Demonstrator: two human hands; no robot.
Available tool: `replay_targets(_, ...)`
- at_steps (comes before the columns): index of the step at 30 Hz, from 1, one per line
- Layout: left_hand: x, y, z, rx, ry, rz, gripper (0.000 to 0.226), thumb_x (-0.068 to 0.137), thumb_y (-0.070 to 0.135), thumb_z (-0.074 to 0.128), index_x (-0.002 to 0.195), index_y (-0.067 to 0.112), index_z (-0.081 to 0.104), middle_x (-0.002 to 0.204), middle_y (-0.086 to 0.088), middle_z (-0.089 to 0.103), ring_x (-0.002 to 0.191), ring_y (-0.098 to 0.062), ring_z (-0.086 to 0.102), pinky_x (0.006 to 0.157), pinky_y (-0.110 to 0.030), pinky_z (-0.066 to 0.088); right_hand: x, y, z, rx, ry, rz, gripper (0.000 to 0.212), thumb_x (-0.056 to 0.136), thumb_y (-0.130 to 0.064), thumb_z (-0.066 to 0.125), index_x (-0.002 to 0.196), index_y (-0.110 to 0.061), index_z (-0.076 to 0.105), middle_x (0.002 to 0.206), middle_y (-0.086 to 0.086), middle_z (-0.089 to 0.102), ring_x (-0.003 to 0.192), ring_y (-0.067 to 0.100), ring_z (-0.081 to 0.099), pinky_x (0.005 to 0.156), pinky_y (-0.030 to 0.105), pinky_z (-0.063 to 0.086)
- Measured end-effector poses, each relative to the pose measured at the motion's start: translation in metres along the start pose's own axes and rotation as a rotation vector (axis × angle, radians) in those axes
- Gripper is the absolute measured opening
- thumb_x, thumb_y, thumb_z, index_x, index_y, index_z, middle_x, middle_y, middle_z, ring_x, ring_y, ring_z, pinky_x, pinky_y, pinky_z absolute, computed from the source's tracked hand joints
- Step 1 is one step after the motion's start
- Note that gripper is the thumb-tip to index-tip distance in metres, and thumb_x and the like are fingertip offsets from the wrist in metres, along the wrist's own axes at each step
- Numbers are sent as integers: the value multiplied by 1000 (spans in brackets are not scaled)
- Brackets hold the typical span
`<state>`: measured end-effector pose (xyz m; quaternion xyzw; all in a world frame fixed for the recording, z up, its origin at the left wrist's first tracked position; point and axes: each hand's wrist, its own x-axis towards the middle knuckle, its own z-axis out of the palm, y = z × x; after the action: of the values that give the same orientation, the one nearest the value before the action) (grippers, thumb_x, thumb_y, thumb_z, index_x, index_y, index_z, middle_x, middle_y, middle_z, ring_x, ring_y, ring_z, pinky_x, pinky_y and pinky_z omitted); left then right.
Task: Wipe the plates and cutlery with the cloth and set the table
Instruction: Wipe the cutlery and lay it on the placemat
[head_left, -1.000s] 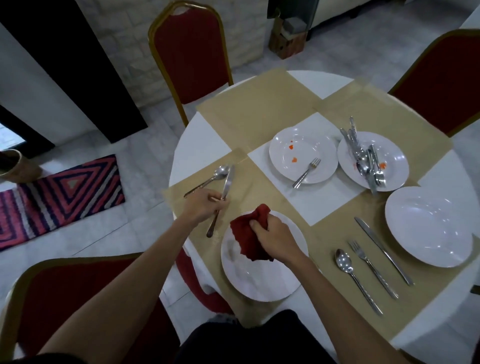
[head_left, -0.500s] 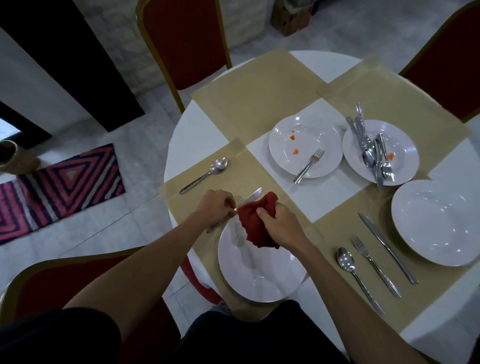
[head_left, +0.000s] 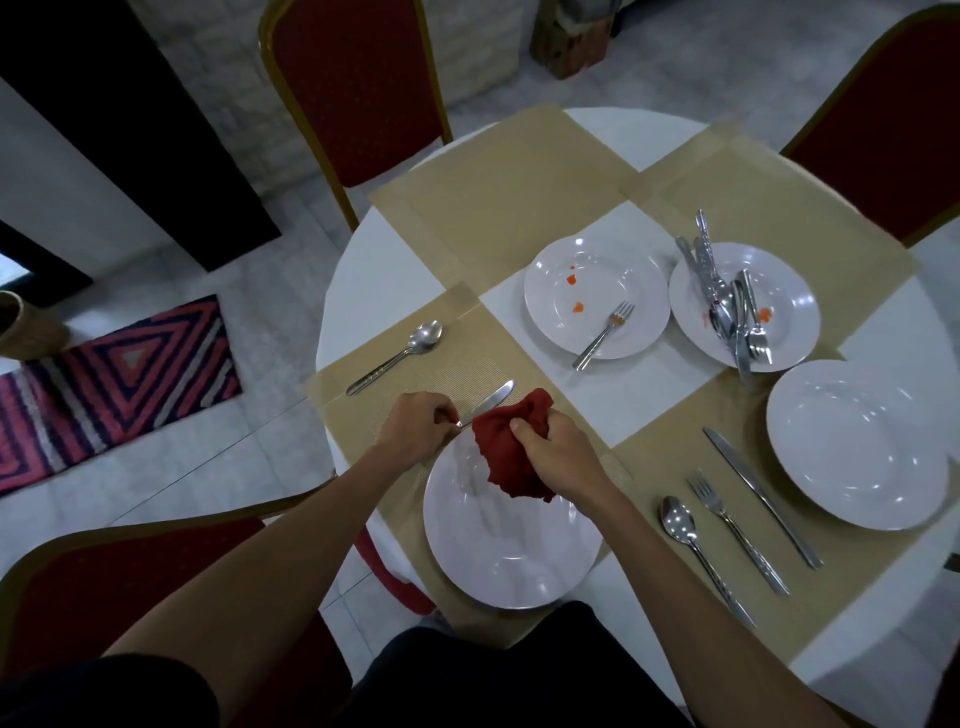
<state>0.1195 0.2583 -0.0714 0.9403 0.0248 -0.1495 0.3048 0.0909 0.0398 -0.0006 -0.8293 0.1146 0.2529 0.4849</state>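
Observation:
My left hand (head_left: 418, 431) grips the handle of a table knife (head_left: 493, 396), blade pointing up and right. My right hand (head_left: 553, 457) holds a bunched red cloth (head_left: 506, 447) just beside the blade, above the far edge of a white plate (head_left: 511, 540) in front of me. A spoon (head_left: 400, 351) lies on the beige placemat (head_left: 457, 374) to the left. Two stained plates sit further back: one (head_left: 595, 296) with a fork (head_left: 605, 335), one (head_left: 789, 306) piled with several pieces of cutlery (head_left: 727, 301).
At the right a white plate (head_left: 857, 447) sits beside a laid knife (head_left: 761, 496), fork (head_left: 735, 532) and spoon (head_left: 698, 551). Red chairs stand at the far side (head_left: 353, 88), far right (head_left: 893, 114) and near left (head_left: 119, 587) of the round white table (head_left: 358, 270).
My left hand lifted the knife off the placemat, leaving the spoon, and brought it to the red cloth in my right hand above the plate. Over the last half second little moved.

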Motion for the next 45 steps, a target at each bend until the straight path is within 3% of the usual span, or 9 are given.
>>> replay_targets(3,3,1,-8,7,39,-29,10,80,22,77,90,19,78,86,7,74,81,-9,66,79,-28,54,-1,3,-9,86,25,22,24,100,-39,56,119,-25,60,108,-4,68,102,21,67,68,34,57)
replay_targets(8,30,48,-10,-72,91,-13,11,86,20,68,91,16,77,88,4,75,84,-12,66,80,-29,52,5,14,-35,381,181,162,39,91,-54,59,119,-26,55,115,2,69,104,24,69,90,48,59)
replay_targets(13,63,124,22,-91,-34,-77,37,95,36,60,68,12,67,73,-1,67,75,-19,60,70,-32,46,14,25,-67,635,301,206,22,102,-35,59,118,-19,54,110,4,68,93,20,70,60,30,59)
replay_targets(15,74,141,37,-154,-85,-170,51,92,46,58,54,11,55,60,-7,62,65,-23,60,67,-35,49,17,34,-78,717,300,215,27,99,-31,64,121,-17,56,112,11,70,96,32,73,59,36,60)
replay_targets(24,89,180,36,-527,-166,-432,21,83,26,77,87,6,72,72,-2,72,57,-11,63,50,-22,44,13,53,-105,920,334,235,21,102,-26,61,119,-15,66,100,24,77,82,45,75,55,38,57)
replay_targets(29,33,190,-2,-666,-219,-347,18,93,24,70,89,7,72,80,-3,72,62,-10,61,53,-21,44,35,63,-104,948,434,348,45,96,-51,58,119,-14,68,110,16,77,101,38,74,91,58,58)
replay_targets(39,-78,178,-23,-554,-390,-171,10,96,14,62,90,9,67,84,-5,77,69,-11,70,68,-28,56,9,-23,-69,891,252,141,19,99,-8,56,107,3,69,92,31,74,66,30,74,52,28,55)
replay_targets(42,-81,174,-30,-690,-330,-222,12,97,6,57,106,6,64,86,-9,78,66,-14,70,62,-26,57,1,-22,-46,781,334,96,19,94,-17,57,97,-8,73,86,18,77,80,33,75,65,33,57)
replay_targets(45,-93,169,-31,-592,-267,-147,19,97,3,49,88,6,66,73,-6,69,54,-12,61,53,-25,51,-12,-26,-33,619,292,86,12,95,-19,62,93,-14,73,83,5,75,78,23,71,66,31,56)
